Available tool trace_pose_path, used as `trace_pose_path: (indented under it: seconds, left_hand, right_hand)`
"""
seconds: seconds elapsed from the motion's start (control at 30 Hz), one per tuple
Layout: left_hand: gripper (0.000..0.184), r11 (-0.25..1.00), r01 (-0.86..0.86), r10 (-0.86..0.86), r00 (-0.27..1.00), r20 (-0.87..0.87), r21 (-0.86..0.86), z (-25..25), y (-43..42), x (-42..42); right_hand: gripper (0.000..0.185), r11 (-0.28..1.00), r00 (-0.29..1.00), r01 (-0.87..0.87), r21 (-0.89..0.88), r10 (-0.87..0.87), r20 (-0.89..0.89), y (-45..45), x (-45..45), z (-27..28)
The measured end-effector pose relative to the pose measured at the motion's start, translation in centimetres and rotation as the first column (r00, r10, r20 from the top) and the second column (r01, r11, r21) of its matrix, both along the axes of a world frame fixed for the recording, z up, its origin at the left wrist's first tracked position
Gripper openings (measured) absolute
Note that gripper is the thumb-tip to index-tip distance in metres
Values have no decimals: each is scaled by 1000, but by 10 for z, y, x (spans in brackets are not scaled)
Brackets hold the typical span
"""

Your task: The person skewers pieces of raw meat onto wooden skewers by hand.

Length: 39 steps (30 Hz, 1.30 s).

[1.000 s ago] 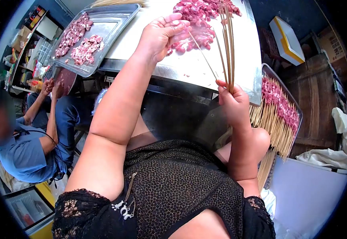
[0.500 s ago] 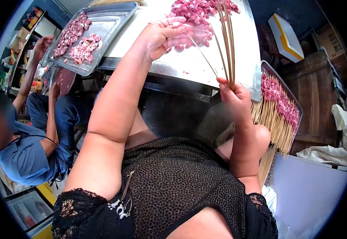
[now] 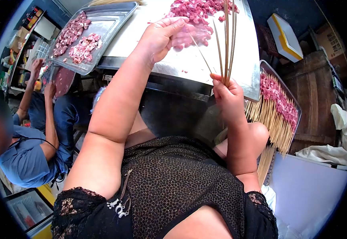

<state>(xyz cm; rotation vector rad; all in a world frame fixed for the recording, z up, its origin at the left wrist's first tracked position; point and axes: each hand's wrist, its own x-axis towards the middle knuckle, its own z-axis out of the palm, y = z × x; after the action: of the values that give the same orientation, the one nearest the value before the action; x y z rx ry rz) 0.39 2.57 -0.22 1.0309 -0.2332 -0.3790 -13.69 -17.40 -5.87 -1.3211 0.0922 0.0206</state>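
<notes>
My right hand [image 3: 228,95] is closed around the lower ends of several thin bamboo skewers [image 3: 226,47], which fan upward. One skewer [image 3: 200,51] leans away from the bunch toward my left hand [image 3: 157,38]. That hand is closed in a pinch beside the skewer's upper end, over the worktop. Its outer fingers are blurred against the meat, and whatever the pinch holds is hidden. Behind both hands, a pile of cut raw meat [image 3: 199,11] lies on the white worktop [image 3: 141,47].
At the left, a metal tray [image 3: 115,22] carries two heaps of meat chunks. Loaded meat skewers [image 3: 277,103] fill a tray by my right arm. A person in a blue shirt [image 3: 30,155] sits at the left. A white box [image 3: 285,38] stands at the far right.
My right hand has moved slightly up and left, and its skewers stand more upright. My left hand has barely shifted. The other person's raised hand has come down.
</notes>
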Motion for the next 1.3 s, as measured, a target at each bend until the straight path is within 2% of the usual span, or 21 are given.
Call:
trace_pose_path:
  seconds: [0.13,0.23,0.33,0.47,0.57,0.63,0.73,0.8,0.83,0.9,1.0,1.13,1.23,1.3]
  left_hand:
    - [25,1000,-12,12,1000,11,12,0,-1,-1]
    - [25,1000,-18,18,1000,-10,20,-2,-1,0]
    - [26,999,30,-30,1000,2,31,-4,-2,0]
    - [27,999,17,-19,999,-41,-33,-5,-6,-3]
    - [28,998,36,-38,998,-48,-56,-4,-8,-6]
    - [28,998,41,-44,998,-48,-55,0,-10,-10]
    - [25,999,1,-4,996,-92,-35,7,-18,-20]
    - [21,984,-177,174,981,-83,-24,8,-26,-27]
    - [21,985,-171,169,982,-85,-20,4,-26,-25]
    - [19,965,-182,169,982,-86,-187,-5,-24,-21]
    - [18,957,-161,133,983,-126,-243,-13,-28,-19]
    - [18,951,-202,179,977,-118,-235,-14,-37,-25]
    - [19,970,-126,115,991,-66,-206,-12,-42,-27]
    - [21,966,-149,134,988,-82,-210,-12,-47,-31]
  right_hand:
    - [20,996,1000,17,-82,-15,27,-1,0,1]
    - [19,996,998,36,-76,-33,44,-3,-1,-2]
    - [19,993,998,38,-108,-32,63,-3,-2,-2]
    - [18,991,999,39,-126,-35,35,-2,-3,0]
    - [19,994,998,26,-109,-19,61,-3,-3,0]
    - [21,999,997,-38,-31,36,-72,-3,-5,8]
    - [23,998,995,-58,33,60,-77,3,-5,0]
    - [21,998,996,-27,57,32,-86,13,-5,-4]
    - [21,997,997,-20,73,25,-68,17,-5,-6]
    - [22,997,998,-33,69,36,-53,22,-7,-5]
    - [21,991,997,-37,130,46,-68,27,-6,-2]
    - [21,983,991,-50,175,71,-117,24,-6,1]
    - [21,985,997,28,170,-15,-79,26,-6,-4]
    - [21,984,996,20,177,-4,-91,26,-7,0]
